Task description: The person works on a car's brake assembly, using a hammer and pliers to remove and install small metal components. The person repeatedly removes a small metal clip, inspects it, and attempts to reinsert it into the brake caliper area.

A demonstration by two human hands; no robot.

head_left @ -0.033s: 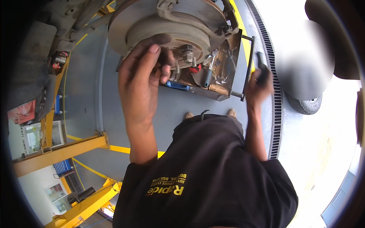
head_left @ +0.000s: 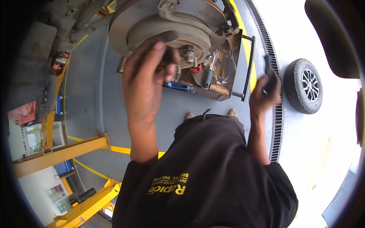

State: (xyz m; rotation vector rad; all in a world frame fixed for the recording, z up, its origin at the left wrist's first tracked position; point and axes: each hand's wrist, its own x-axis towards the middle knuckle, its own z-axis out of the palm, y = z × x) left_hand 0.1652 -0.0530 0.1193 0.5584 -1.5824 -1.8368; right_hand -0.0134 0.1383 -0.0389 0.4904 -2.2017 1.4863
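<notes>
Metal tray (head_left: 205, 92) with green-handled tool (head_left: 208, 78) inside, below brake disc (head_left: 123, 28)

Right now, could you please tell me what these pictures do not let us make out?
In the head view:
Dark object in the right hand: exact kind unclear, blurred and partly covered by the grip.
Left hand: blurred, so whether it holds anything is unclear.
Brake disc: top cut off by the upper edge.
Tool tray: partly hidden behind the disc and left hand.
</notes>
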